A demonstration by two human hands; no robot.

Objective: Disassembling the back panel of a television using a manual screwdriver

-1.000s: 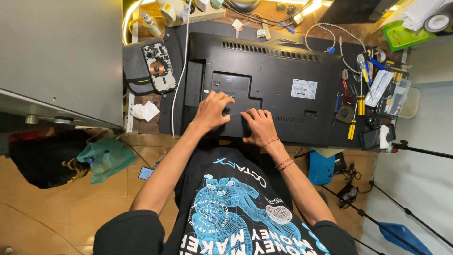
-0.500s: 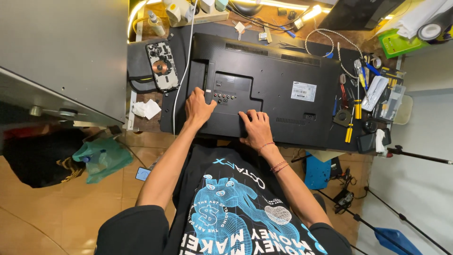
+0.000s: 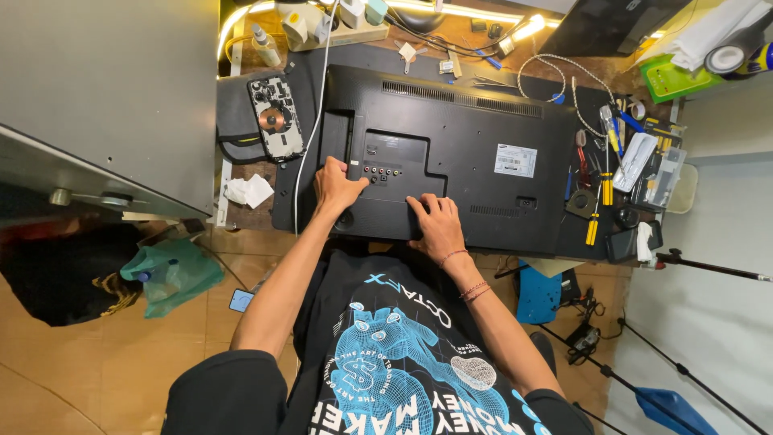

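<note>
Right now both hands rest on the back of a black television (image 3: 451,153) that lies face down on the workbench (image 3: 483,36). The left hand (image 3: 336,184) lies with fingers curled on the edge of the recessed panel, just left of a row of small coloured sockets (image 3: 380,171); whether it actually clamps anything cannot be made out. The right hand (image 3: 436,225) lies flat and open, fingers spread, on the lower part of the television's back, gripping nothing.

The television's near edge is hidden behind the person's forearms and chest, and its screen side cannot be seen at all.

A white rectangular label (image 3: 515,160) sits on the television's back, right of the hands. A white cable (image 3: 310,121) runs along the television's left side. Left of the television lies an opened phone (image 3: 276,117) on a dark pad, with a crumpled white tissue (image 3: 250,191) nearer the person. Right of the television lie yellow-handled screwdrivers (image 3: 596,211) and a clear plastic box (image 3: 662,177). Beyond the television's far right corner sits a green package (image 3: 672,78), partly covered.
</note>
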